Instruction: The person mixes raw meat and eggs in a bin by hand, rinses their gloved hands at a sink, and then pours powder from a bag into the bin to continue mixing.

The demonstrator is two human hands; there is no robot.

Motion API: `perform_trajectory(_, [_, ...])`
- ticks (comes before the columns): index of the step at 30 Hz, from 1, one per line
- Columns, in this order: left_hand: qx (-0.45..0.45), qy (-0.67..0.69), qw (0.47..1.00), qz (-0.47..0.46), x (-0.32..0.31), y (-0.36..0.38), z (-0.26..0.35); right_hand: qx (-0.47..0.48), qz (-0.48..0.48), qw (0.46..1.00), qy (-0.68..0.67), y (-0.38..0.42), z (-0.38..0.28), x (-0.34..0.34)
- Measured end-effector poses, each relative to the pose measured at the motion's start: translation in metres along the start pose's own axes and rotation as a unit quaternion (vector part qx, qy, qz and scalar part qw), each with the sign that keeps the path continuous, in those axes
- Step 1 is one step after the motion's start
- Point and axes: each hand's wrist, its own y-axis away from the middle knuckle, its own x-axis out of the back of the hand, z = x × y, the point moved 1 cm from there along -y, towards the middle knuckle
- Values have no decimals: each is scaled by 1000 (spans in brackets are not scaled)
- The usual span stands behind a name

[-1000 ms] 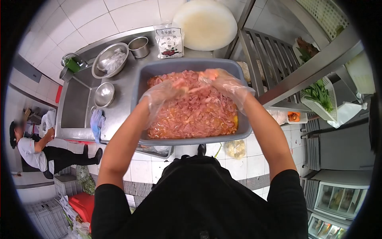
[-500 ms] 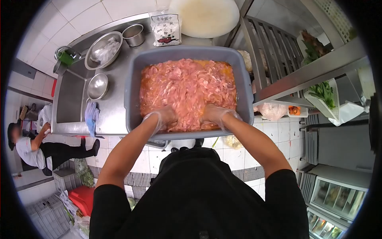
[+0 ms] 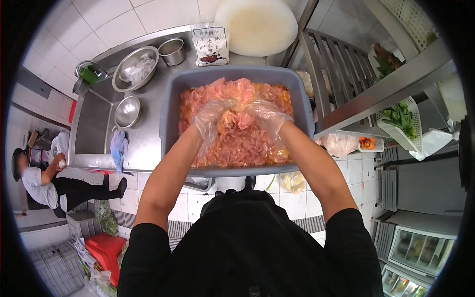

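Note:
A large grey plastic tub [image 3: 166,116] holds a mass of raw sliced meat [image 3: 240,148] in orange-yellow liquid. My left hand [image 3: 213,113], in a clear loose plastic glove, grips the near left side of a raised heap of this meat. On the opposite side my right hand [image 3: 266,113], gloved alike, presses into the same heap. Both hands are in the middle of the tub, with their fingertips partly buried in meat. Pink pieces bulge up beyond and between them.
Behind the tub stand a printed white bag [image 3: 211,45], a round cutting board [image 3: 256,27] and a metal pot [image 3: 171,51]. Metal bowls [image 3: 128,112] sit near the sink [image 3: 91,123]. A slatted steel rack [image 3: 341,64] is close on the right. Another person [image 3: 42,183] stands at left.
Both hands have moved from the tub's near edge toward its middle and closer together, pushing up a heap of meat. The view has shifted slightly.

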Motion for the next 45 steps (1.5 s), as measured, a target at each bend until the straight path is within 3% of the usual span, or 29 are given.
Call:
perform_trajectory(3, [15, -52, 998, -21, 8, -19, 11, 11, 21, 999, 35, -25, -1, 12])
perform_trajectory(6, [-1, -131, 991, 7, -4, -24, 31, -35, 22, 994, 101, -31, -19, 23])
perform_trajectory(7, [-2, -133, 991, 6, 0, -34, 32, 12, -40, 992, 122, -38, -26, 27])
perform_trajectory(8, [-101, -285, 953, 1, 9, -50, 30, 59, -102, 983, 143, -40, -30, 28])
perform_trajectory(9, [-197, -427, 882, -5, 9, -52, 36, 61, -101, 983, 143, -33, -42, 25])
perform_trajectory(10, [-198, -428, 882, -6, 12, -55, 42, 60, -92, 982, 156, -27, -55, 25])
perform_trajectory(12, [-140, -540, 826, -85, 3, -44, 67, 60, -82, 981, 168, -21, -67, 26])
perform_trajectory(13, [-141, -541, 825, -86, 10, -48, 69, 55, -63, 983, 162, -20, -70, 32])
perform_trajectory(15, [-60, -436, 883, -165, 23, -52, 72, 68, -28, 983, 166, -8, -75, 37])
perform_trajectory(16, [-61, -436, 882, -166, 31, -52, 72, 70, -27, 983, 166, -13, -68, 50])
perform_trajectory(18, [36, -534, 831, -148, 22, -19, 95, 7, -9, 958, 287, -29, -48, 82])
perform_trajectory(19, [169, -707, 673, -140, 21, -22, 110, -136, -11, 930, 342, -16, -59, 79])
perform_trajectory(20, [170, -706, 673, -139, 47, -34, 92, -136, -11, 930, 342, -12, -44, 85])
perform_trajectory(22, [68, -642, 755, -115, 117, -69, 41, -86, 36, 870, 484, -12, 6, 106])
perform_trajectory(23, [84, -463, 878, -86, 84, -28, 52, -86, 35, 870, 484, -15, 28, 107])
perform_trajectory(24, [84, -463, 878, -83, 83, -34, 28, -92, 32, 897, 432, -19, 46, 106])
perform_trajectory(26, [-2, -277, 961, -22, 94, -59, -27, -99, 26, 921, 376, -21, 61, 93])
perform_trajectory(28, [50, -238, 970, -12, 64, -55, -37, -41, -6, 996, 81, -23, 63, 62])
perform_trajectory(29, [103, -198, 975, -3, 51, -52, -44, -45, -7, 996, 80, -23, 64, 53])
perform_trajectory(32, [158, -128, 979, -18, 41, -61, -65, -71, -40, 991, -110, -22, 51, 27])
perform_trajectory(34, [127, -82, 988, 3, 13, -30, -42, -97, -58, 993, -31, -19, 41, 20])
perform_trajectory(36, [79, -2, 995, -61, 16, -26, -47, -43, 37, 997, 46, -40, 65, 24])
perform_trajectory(37, [79, -2, 995, -60, 17, -26, -47, -44, 35, 997, 46, -49, 71, 27])
perform_trajectory(39, [145, -53, 986, 56, 15, -27, -39, 11, -38, 999, -24, -55, 63, 22])
perform_trajectory(40, [144, -54, 987, 55, 14, -28, -35, 13, -38, 999, -23, -55, 59, 24])
perform_trajectory(42, [46, 50, 998, 14, 16, -30, -23, 46, -81, 990, -107, -35, 23, 11])
perform_trajectory(43, [44, 49, 998, 14, 16, -30, -18, 47, -81, 990, -106, -35, 18, 11])
perform_trajectory(45, [-97, 102, 990, 6, 9, -28, 4, 70, -28, 996, -41, -36, 5, 13])
